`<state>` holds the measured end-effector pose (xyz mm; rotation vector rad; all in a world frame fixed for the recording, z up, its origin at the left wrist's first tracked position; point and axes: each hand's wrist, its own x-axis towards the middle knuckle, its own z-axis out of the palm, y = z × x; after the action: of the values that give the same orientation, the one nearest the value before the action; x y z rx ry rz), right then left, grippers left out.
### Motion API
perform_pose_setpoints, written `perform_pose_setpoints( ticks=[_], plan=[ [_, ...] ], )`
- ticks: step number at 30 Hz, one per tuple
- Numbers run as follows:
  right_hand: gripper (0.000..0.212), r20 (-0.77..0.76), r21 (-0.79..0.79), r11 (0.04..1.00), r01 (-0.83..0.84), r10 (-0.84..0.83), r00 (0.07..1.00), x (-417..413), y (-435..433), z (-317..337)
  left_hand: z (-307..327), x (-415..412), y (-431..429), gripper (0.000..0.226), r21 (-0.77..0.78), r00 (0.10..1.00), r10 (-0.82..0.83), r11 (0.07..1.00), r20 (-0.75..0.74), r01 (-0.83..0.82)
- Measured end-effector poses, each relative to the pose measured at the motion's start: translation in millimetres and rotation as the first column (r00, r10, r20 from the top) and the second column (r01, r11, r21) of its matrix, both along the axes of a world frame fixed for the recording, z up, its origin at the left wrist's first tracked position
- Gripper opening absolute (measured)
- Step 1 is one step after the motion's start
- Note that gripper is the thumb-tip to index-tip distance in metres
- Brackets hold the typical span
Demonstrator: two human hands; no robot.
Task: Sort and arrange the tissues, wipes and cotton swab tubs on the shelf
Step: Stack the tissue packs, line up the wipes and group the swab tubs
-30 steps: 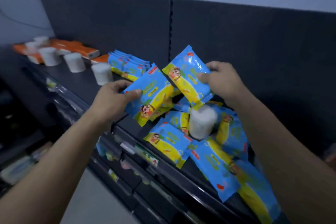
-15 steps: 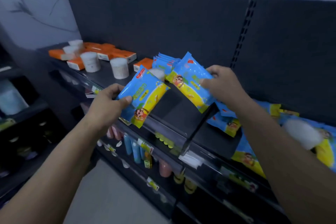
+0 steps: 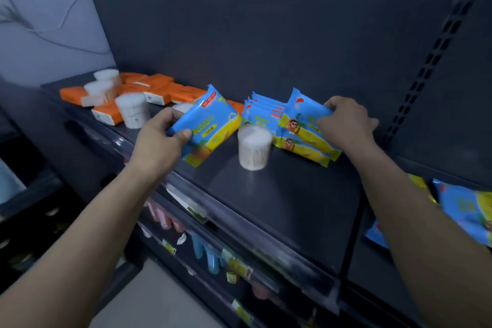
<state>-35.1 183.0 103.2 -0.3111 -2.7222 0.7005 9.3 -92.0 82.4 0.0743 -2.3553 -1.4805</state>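
Observation:
My left hand point(image 3: 162, 138) grips a blue and yellow wipes pack point(image 3: 210, 125) held tilted above the dark shelf point(image 3: 292, 200). My right hand point(image 3: 346, 122) holds another wipes pack point(image 3: 300, 114) upright against a standing row of wipes packs point(image 3: 263, 112) at the back of the shelf. A clear cotton swab tub point(image 3: 254, 148) stands upright between my hands, just in front of the row. More swab tubs point(image 3: 133, 109) and orange tissue packs point(image 3: 165, 88) lie mixed at the shelf's left end.
The shelf's back panel point(image 3: 266, 42) rises behind the goods. Loose wipes packs point(image 3: 466, 210) lie on the neighbouring shelf section at the right edge. Lower shelves point(image 3: 207, 242) below hold small bottles and price tags. A cable hangs on the wall at the upper left.
The view has swung left along the shelf. Both hands carried their wipes packs that way, and the right-hand pack now stands against the row of packs.

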Motion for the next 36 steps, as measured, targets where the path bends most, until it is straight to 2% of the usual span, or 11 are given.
perform_pose_setpoints(
  ticks=[3,6,10,14,17,23,29,36],
  plan=[
    [0.027,0.029,0.018,1.0,0.002,-0.002,1.0,-31,-4,0,7,-43,-3,0.02,-0.102,0.998,0.023,0.994,-0.054,-0.029],
    [0.028,0.075,0.062,0.998,0.01,-0.014,0.997,-54,-1,-1,10,-83,2,0.015,-0.171,0.996,-0.008,0.985,-0.084,-0.006],
    [0.026,0.221,0.16,0.987,0.016,-0.052,0.974,-69,10,-8,3,-131,12,0.013,-0.267,0.986,-0.158,0.954,-0.061,0.137],
    [0.026,0.327,0.226,0.974,0.015,-0.09,0.941,-74,10,-17,-7,-174,27,0.019,-0.373,0.942,-0.334,0.871,0.026,0.319],
    [0.025,0.341,0.262,0.964,0.046,-0.137,0.93,-75,5,-25,-21,-202,35,0.02,-0.479,0.915,-0.386,0.785,0.119,0.393],
    [0.03,0.359,0.314,0.937,0.155,-0.268,0.894,-80,-14,-39,-41,-233,46,0.019,-0.476,0.785,-0.573,0.636,0.235,0.607],
    [0.032,0.319,0.384,0.893,0.233,-0.365,0.874,-84,-30,-46,-44,-251,44,0.017,-0.558,0.716,-0.662,0.517,0.222,0.65],
    [0.032,0.255,0.348,0.898,0.271,-0.368,0.894,-82,-34,-52,-46,-262,46,0.022,-0.654,0.655,-0.736,0.412,0.172,0.635]
  ],
)
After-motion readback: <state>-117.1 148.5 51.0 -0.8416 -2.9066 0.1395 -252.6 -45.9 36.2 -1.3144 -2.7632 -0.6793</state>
